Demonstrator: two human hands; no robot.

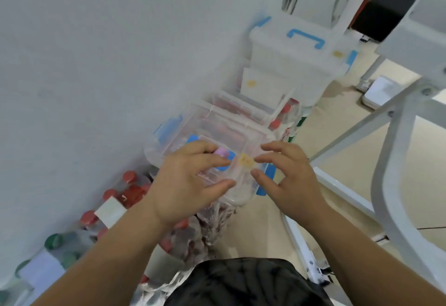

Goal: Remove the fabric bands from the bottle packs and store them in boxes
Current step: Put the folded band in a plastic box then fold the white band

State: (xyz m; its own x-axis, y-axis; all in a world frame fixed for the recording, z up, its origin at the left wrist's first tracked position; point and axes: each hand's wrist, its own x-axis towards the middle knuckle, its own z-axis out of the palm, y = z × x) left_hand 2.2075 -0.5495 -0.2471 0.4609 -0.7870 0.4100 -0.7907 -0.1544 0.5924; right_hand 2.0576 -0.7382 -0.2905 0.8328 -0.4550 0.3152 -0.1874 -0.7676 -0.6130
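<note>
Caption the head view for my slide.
Left hand and right hand over the near end of a clear plastic box with blue latches, red-capped bottle packs beside it.

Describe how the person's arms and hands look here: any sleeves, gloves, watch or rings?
Both forearms are bare to the frame edge, no sleeves showing. The left hand and right hand wear no gloves; no watch, bracelet or ring is visible, though the picture is blurred. A black garment shows at the bottom between the arms.
</note>
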